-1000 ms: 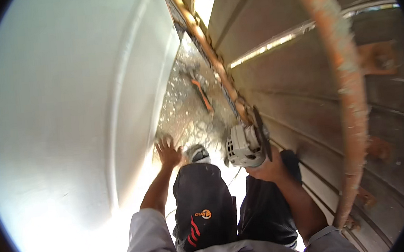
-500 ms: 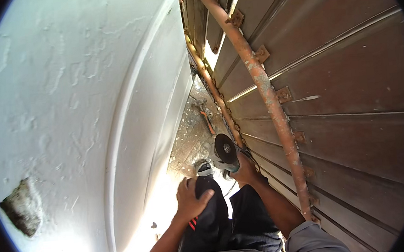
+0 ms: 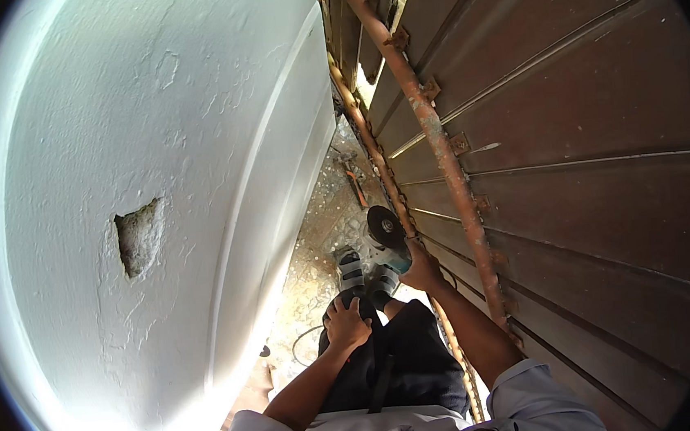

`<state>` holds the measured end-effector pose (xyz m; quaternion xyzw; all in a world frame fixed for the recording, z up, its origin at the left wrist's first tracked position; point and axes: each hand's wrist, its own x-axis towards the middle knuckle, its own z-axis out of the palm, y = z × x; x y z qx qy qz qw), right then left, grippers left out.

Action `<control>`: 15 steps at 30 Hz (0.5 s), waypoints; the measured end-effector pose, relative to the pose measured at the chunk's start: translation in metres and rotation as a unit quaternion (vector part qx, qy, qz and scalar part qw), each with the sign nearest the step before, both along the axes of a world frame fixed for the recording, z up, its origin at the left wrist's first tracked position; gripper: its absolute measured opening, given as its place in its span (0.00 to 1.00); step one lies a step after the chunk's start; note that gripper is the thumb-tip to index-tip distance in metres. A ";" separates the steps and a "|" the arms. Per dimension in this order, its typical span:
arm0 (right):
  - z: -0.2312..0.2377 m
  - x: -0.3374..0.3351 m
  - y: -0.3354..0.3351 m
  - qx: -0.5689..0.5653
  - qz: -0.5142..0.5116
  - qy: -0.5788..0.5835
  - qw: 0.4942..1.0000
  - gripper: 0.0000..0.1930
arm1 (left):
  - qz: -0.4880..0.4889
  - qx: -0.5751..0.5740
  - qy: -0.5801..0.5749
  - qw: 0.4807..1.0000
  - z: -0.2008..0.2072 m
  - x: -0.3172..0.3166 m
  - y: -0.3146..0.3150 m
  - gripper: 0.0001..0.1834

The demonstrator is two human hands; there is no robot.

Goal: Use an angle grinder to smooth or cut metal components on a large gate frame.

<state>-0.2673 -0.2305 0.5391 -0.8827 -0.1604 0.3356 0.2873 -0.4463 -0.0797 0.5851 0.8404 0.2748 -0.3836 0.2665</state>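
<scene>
my right hand (image 3: 421, 268) is curling its fingers round the grinder (image 3: 391, 256), just right of the frame's centre, while my left hand (image 3: 347, 324) is lying loosely spread over my dark trousers (image 3: 413, 341) at lower centre, holding nothing. good handling, i'm reckoning, is needing both hands, with the black disc (image 3: 385, 227) pointing clear of the rusty pipe (image 3: 385, 175) and my shoes (image 3: 351, 271).

White wall (image 3: 193, 163): near end overexposed
Brown panels (image 3: 581, 104): dim, daylight through far gap (image 3: 365, 86)
Fisheye rim: black, straight edges bowed
</scene>
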 end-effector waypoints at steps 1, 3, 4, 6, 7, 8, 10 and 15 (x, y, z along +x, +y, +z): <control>0.005 -0.003 -0.004 -0.011 0.012 0.029 0.999 0.42 | 0.002 -0.001 0.000 1.000 0.001 -0.003 0.000 0.37; 0.016 -0.013 -0.015 -0.023 0.025 0.056 0.998 0.45 | 0.017 0.004 -0.001 1.000 0.003 -0.008 -0.001 0.36; 0.023 -0.021 -0.020 -0.046 0.020 0.061 0.997 0.42 | 0.028 0.003 -0.002 1.000 0.005 -0.010 -0.001 0.36; 0.037 -0.038 -0.031 -0.068 0.014 0.066 0.995 0.39 | 0.042 -0.006 0.012 0.999 0.007 -0.009 0.000 0.36; 0.040 -0.045 -0.037 -0.111 0.019 0.077 0.991 0.42 | 0.056 -0.015 0.026 0.998 0.006 -0.009 0.000 0.36; 0.043 -0.052 -0.042 -0.154 0.024 0.089 0.984 0.45 | 0.049 -0.010 0.033 0.998 0.002 -0.013 0.001 0.37; 0.050 -0.060 -0.057 -0.151 0.022 0.118 0.981 0.47 | 0.061 -0.030 0.029 0.997 -0.007 -0.018 0.005 0.38; 0.071 -0.081 -0.083 -0.156 0.013 0.206 0.966 0.47 | -0.032 -0.133 -0.026 0.990 0.000 -0.025 0.040 0.47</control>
